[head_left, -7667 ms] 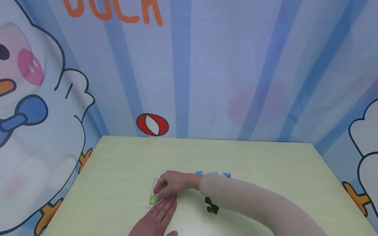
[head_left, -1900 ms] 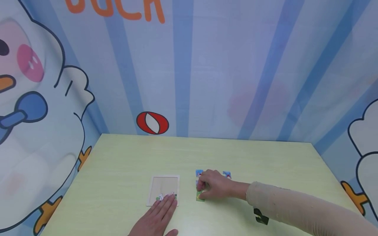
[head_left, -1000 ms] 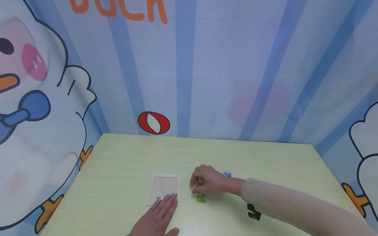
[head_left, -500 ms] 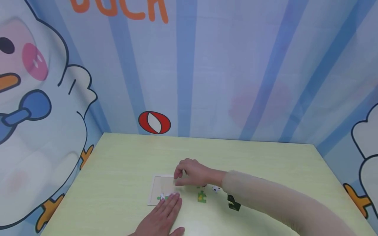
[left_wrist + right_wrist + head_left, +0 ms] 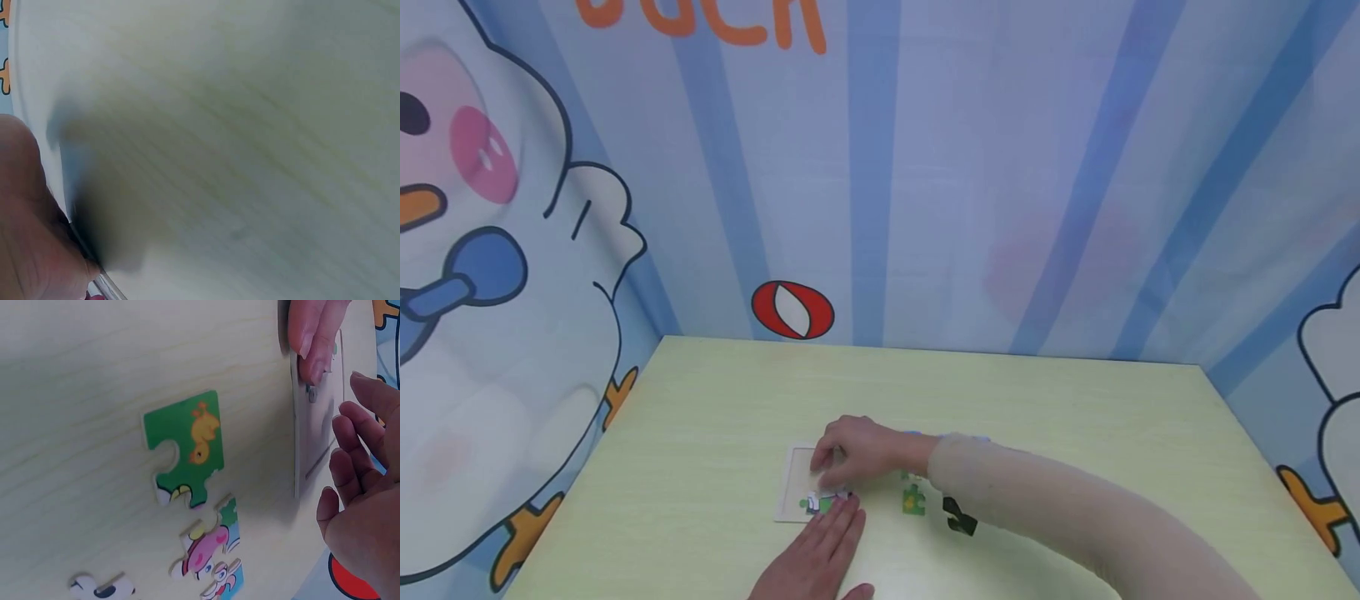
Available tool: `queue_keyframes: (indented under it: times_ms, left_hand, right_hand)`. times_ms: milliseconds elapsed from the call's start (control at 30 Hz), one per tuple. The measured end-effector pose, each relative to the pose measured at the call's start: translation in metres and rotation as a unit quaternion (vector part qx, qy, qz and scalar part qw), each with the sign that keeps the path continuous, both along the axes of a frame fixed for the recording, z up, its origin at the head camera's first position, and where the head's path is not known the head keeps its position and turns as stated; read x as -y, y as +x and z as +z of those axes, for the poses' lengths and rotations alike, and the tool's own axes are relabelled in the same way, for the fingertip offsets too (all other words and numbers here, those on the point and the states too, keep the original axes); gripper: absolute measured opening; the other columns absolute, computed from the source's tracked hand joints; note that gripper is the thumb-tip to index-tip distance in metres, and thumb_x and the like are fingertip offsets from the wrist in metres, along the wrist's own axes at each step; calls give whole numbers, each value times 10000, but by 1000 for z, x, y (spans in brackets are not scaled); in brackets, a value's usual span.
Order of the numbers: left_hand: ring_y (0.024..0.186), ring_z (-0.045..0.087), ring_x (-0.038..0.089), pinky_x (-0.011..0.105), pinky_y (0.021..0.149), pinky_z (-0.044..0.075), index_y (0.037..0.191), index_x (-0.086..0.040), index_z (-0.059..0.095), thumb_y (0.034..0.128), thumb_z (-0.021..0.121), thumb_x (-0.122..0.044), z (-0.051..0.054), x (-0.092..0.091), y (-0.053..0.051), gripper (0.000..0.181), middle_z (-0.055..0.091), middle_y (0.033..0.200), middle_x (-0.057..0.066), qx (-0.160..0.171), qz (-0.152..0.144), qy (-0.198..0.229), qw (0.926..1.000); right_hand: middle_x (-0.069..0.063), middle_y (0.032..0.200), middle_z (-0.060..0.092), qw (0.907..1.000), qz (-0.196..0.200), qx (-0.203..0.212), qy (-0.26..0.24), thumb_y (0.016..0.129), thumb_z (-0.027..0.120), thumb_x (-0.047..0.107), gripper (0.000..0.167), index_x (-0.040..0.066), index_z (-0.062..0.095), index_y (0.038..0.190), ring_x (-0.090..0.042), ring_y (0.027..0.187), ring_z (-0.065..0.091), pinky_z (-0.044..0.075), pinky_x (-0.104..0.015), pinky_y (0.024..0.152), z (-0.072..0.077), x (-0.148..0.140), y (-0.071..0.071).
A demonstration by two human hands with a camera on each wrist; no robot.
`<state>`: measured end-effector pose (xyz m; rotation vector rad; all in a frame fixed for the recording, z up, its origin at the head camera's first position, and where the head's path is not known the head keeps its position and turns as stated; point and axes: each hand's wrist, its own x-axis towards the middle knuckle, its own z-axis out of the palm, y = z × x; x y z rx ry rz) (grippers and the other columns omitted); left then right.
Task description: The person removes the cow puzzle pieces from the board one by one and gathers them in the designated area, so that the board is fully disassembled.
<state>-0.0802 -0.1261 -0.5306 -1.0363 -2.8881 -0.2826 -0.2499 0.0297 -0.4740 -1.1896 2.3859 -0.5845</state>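
Observation:
A shallow puzzle tray with a pale rim lies on the table, several green-and-white puzzle pieces along its near side. The fingers of my left hand lie straight over its near right corner, covering part of it. Above the tray's right half hovers my right hand, fingers loosely bent. In the right wrist view I see no piece between this hand's fingers; whether a fingertip touches the tray is unclear. A green puzzle piece with a yellow duck lies right of the tray.
Beyond the duck piece lie a pink-faced piece, a blue-edged piece and a white piece with a black nose. My right sleeve hides other pieces from the head view. A printed cloth wall rises behind the table.
My right hand was at the loose pieces, then moved left to the tray. The duck piece, in the tray's near left corner earliest, lies outside. My left hand has shifted slightly right.

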Motion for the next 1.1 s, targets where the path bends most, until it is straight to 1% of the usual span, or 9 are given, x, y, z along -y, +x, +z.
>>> queue_keyframes:
  times_ms: [100,133,200,267,467,733,900,1100]
  left_hand:
    - [1477,515,316,443,1125,515,1535,39,529,1112,416,-592,-6,1,1,768,504,1615,196,-586,-64,-90,9982]
    - [1470,524,307,432,1118,521,1530,34,537,1110,421,-592,-8,1,1,763,514,1608,192,-738,-79,-122,9972]
    - [1462,535,295,419,1109,527,1521,29,548,1107,430,-592,-10,2,1,756,528,1599,186,-921,-98,-144,9956]
    - [1463,534,292,418,1108,528,1522,25,547,1107,430,-593,-11,2,0,754,530,1598,183,-951,-104,-137,9953]
    - [1460,536,290,414,1115,522,1526,25,542,1111,424,-588,-13,2,0,749,526,1601,185,-957,-129,-164,9952]
    - [1444,554,275,391,1108,524,1511,19,557,1112,417,-591,-16,3,0,742,547,1584,179,-1223,-162,-263,9920]
    - [1443,555,274,380,1107,525,1509,18,558,1114,408,-594,-16,3,0,744,548,1582,178,-1325,-172,-328,9905]
    - [1448,550,264,360,1119,507,1510,17,564,1118,373,-605,-15,4,0,760,548,1584,177,-1433,-173,-516,9882]
  right_hand:
    - [193,964,647,10000,11,35,22,941,834,312,178,256,833,1110,2,944,560,460,-230,924,-2,2,2]
    - [194,964,647,10000,6,43,32,942,833,312,171,261,835,1105,0,948,562,457,-236,930,-2,2,3]
    - [192,964,648,10000,8,56,31,944,834,304,154,262,839,1093,-8,952,566,454,-240,932,-1,3,4]
    - [190,960,646,10000,22,85,19,944,837,292,143,258,839,1083,-8,944,567,458,-228,918,0,4,5]
    - [169,971,660,9990,183,407,-91,950,836,255,139,230,844,1086,-10,928,565,465,-185,863,0,3,5]
    - [154,1006,683,9973,407,591,-147,953,824,221,175,211,848,1126,-4,940,573,461,-176,869,0,2,6]
    - [181,983,687,9966,330,733,-183,957,823,229,151,223,855,1105,13,914,573,474,-179,853,-1,2,7]
    - [206,980,675,9955,184,910,-207,966,812,244,137,233,858,1094,20,926,573,480,-184,873,-1,1,9]
